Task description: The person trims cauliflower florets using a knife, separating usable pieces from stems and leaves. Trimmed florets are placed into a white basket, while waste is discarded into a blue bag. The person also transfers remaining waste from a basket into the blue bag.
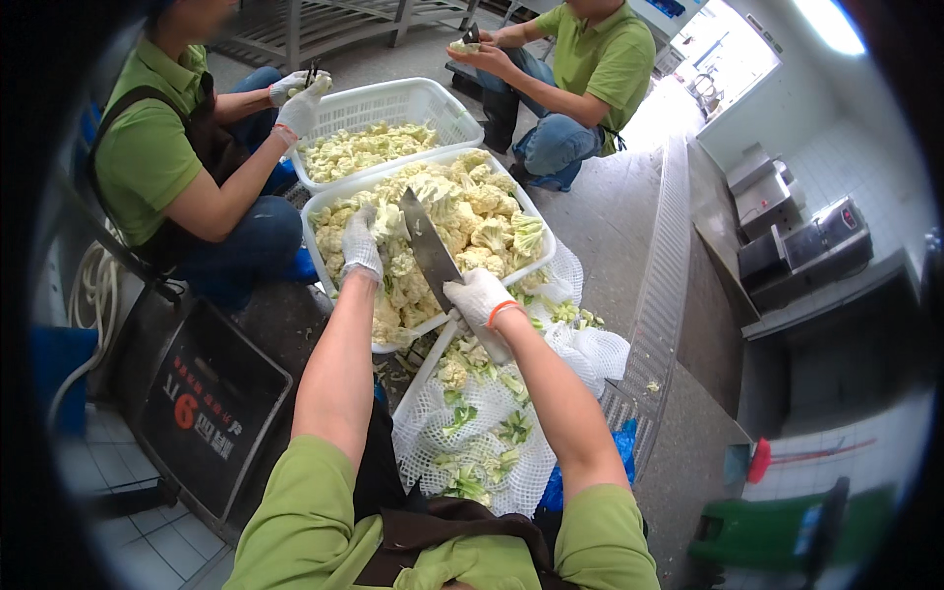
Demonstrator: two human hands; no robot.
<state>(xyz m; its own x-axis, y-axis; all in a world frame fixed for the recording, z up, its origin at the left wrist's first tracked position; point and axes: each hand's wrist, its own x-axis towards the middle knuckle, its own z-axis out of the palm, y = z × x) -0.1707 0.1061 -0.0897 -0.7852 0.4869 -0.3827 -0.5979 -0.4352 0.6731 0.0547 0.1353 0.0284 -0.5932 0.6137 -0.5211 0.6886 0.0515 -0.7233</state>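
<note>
My left hand (361, 242), in a white knit glove, grips a piece of cauliflower (388, 223) above the nearer white plastic basket (549, 254). In my right hand (478, 296), also gloved with an orange cuff band, is a broad-bladed knife (429, 247). Its blade slants up and left, with the tip close to the held piece. Cauliflower heads and chunks (472, 199) fill the nearer basket. Between my forearms, white mesh netting (420, 435) lies under leaf trimmings (466, 483) and a cauliflower chunk (452, 374).
Behind stands a second white basket (442, 110) of smaller florets (361, 151). A gloved co-worker (155, 147) sits at left; another person (590, 66) squats at back right with a blade. A black printed board (214, 405), a metal drain grating (656, 258) and a green bin (759, 527) flank me.
</note>
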